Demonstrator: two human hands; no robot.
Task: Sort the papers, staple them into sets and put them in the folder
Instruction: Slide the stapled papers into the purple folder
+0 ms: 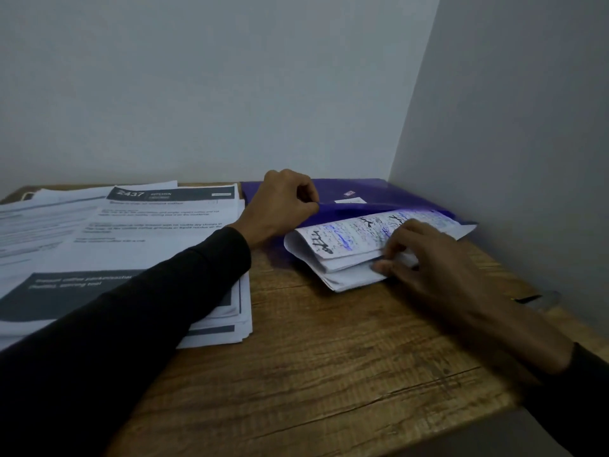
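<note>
left hand (pixel 283 206) grip pinches purple folder (pixel 369 192) flap | right hand (pixel 425 255) grip seemingly holds handwritten papers (pixel 346 239) half inside

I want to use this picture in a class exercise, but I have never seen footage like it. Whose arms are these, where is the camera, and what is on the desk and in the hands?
There is no machine here: these are a person's own arms, seen from a camera worn on their head, looking forward and down. On the wooden desk a stack of printed papers lies to the left, partly under the left sleeve. At the back, in the corner, is a purple folder. The left hand pinches the folder's top flap and lifts it. The right hand holds a handwritten bundle by its near edge, its far end under the flap. A dark object at the right is too blurred to name.
</note>
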